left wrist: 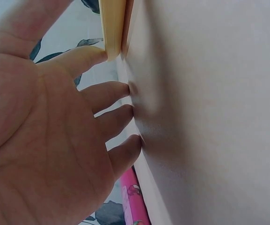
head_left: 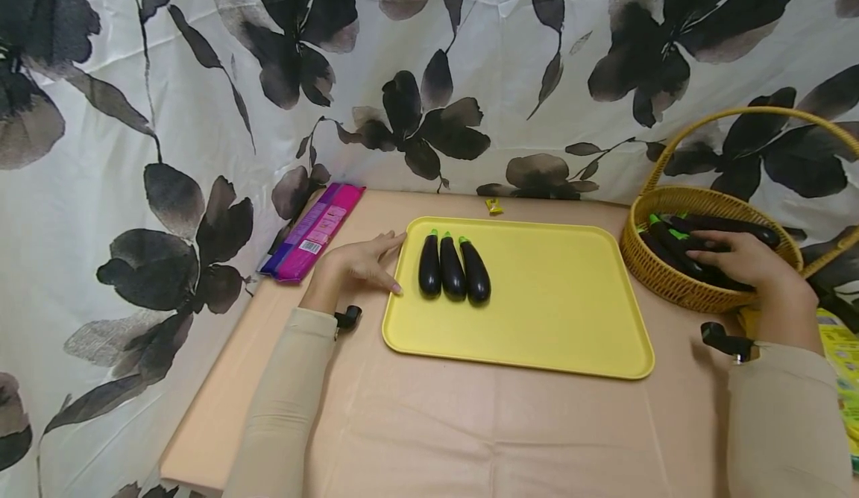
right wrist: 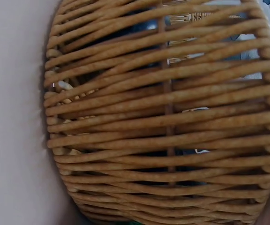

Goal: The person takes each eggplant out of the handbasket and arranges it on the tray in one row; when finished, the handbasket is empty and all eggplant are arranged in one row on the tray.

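Observation:
My left hand [head_left: 362,263] [left wrist: 50,131] is at the left side of the yellow tray [head_left: 550,349], its fingers spread and the thumb touching the rim. In the left wrist view one digit meets the tray edge [left wrist: 113,33], and other fingertips touch the table. Three dark eggplants [head_left: 430,267] [head_left: 452,270] [head_left: 476,274] lie side by side on the tray's left part, green ends away from me. My right hand [head_left: 754,263] reaches into the wicker basket [head_left: 684,289] [right wrist: 167,117], fingers on the eggplants [head_left: 728,225] inside; their grip is partly hidden.
A pink and purple packet [head_left: 315,233] [left wrist: 135,199] lies left beyond my left hand. Behind the tray is a small yellow wrapper [head_left: 493,206]. The basket's tall handle [head_left: 758,110] arches up at right; a yellow-green packet [head_left: 839,379] is by my right sleeve. A floral cloth [head_left: 503,51] hangs behind.

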A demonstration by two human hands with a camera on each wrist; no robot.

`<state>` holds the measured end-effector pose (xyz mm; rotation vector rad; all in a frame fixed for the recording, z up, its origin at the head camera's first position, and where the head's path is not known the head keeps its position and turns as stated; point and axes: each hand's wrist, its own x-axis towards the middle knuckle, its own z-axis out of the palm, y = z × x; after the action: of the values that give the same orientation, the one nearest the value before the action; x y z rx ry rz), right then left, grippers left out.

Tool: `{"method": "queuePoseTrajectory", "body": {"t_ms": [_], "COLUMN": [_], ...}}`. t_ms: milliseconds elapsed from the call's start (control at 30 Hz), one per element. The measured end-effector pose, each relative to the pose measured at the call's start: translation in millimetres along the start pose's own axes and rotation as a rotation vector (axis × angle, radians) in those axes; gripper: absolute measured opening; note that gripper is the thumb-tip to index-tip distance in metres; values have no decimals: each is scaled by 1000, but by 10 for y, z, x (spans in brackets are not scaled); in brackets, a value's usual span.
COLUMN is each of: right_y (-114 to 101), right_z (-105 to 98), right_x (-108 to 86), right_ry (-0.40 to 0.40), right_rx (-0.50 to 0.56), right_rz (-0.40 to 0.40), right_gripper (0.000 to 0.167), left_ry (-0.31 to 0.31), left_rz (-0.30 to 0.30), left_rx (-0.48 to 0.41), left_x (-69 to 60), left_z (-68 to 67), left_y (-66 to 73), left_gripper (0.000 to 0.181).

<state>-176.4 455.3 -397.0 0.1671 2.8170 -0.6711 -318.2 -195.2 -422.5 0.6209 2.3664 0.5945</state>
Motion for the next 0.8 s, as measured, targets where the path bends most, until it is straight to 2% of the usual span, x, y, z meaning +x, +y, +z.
{"method": "queuePoseTrajectory", "body": {"t_ms": [200, 433, 667, 800], "right_y": [28, 45, 48, 52], "right_z": [-14, -38, -85, -82], "right_x": [14, -5, 18, 24], "right_ry": [-13, 1, -98, -94], "right_rx": [24, 90, 191, 172], "right_rz": [25, 52, 73, 77], "right_gripper": [83, 83, 92, 94], "left_ry": [-1, 8, 7, 8], "left_rz": [12, 24, 19, 14], "left_rx": [-4, 8, 13, 14], "left_x": [-7, -2, -13, -17], "left_z": [3, -1, 2, 2], "left_y": [-5, -17, -11, -12], "left_gripper": [132, 132, 132, 133]}}
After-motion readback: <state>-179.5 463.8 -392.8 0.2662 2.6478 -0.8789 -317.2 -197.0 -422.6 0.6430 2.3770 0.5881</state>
